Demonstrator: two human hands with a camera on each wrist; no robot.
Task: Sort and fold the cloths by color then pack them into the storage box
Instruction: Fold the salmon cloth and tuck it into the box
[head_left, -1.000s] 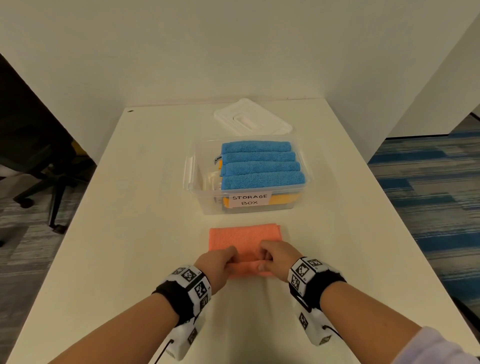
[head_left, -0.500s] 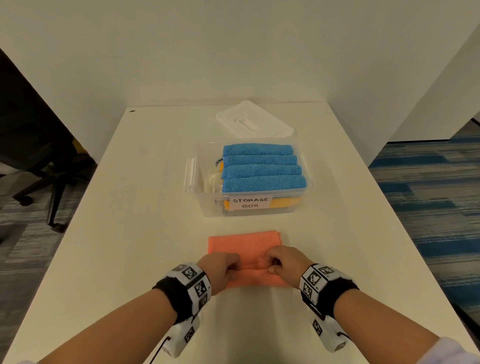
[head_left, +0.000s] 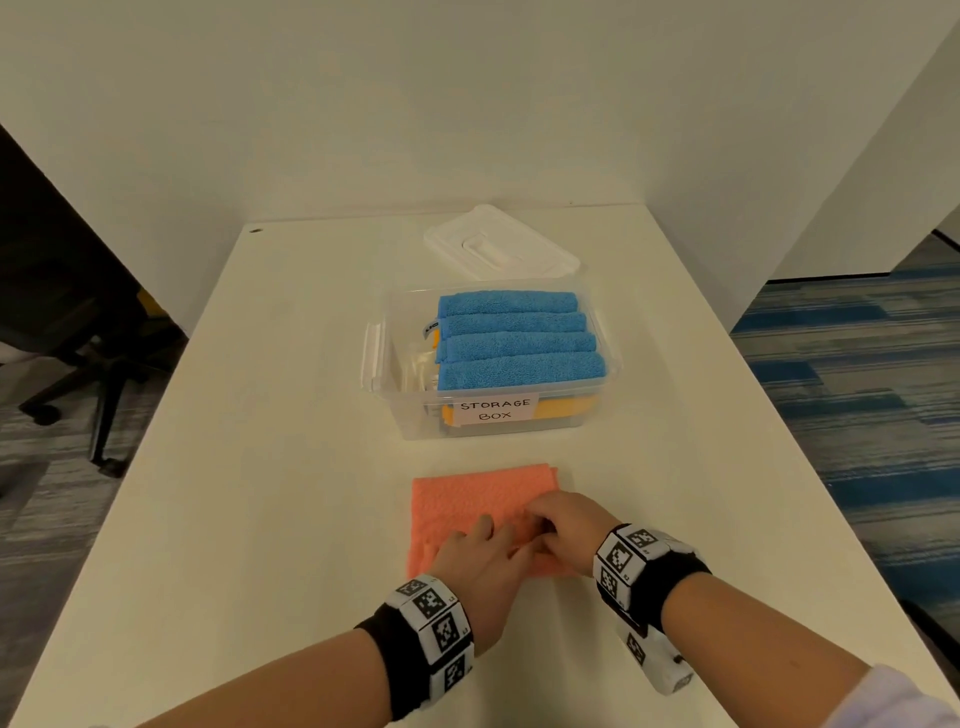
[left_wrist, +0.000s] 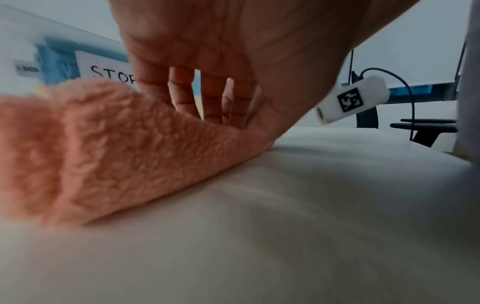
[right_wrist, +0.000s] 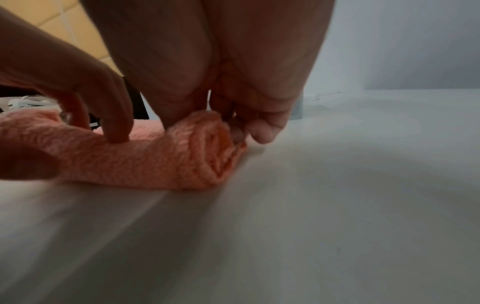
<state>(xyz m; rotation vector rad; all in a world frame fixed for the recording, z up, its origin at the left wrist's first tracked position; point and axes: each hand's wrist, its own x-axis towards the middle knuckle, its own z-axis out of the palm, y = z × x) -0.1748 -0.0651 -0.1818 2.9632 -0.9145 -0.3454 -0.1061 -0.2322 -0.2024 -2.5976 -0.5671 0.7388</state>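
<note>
Rolling the cloth. The orange cloth (head_left: 483, 499) lies on the table (head_left: 291, 467) just in front of the open box (head_left: 605, 387), its near edge already turned into a short roll; the far part lies flat. The right hand (head_left: 563, 525) has its fingers curled over the roll's right end, thumb tucked against the spiral of layers, as the right wrist view shows. The left hand (head_left: 480, 558) lies on the roll with fingers nearly straight and spread, pressing rather than gripping; whether its thumb hooks under the roll is hard to tell from the blurred left wrist view.

The box holds four blue rolls (head_left: 514, 338) over yellow cloths (head_left: 566, 408); the lid (head_left: 498, 244) lies behind it.

To do this step well, both hands should probably advance together so that the roll stays square to the cloth's side edges. The left end looks looser and fatter than the right, so firmer pressure there would likely prevent a cone. The finished roll should match the blue ones in thickness to fit.
</note>
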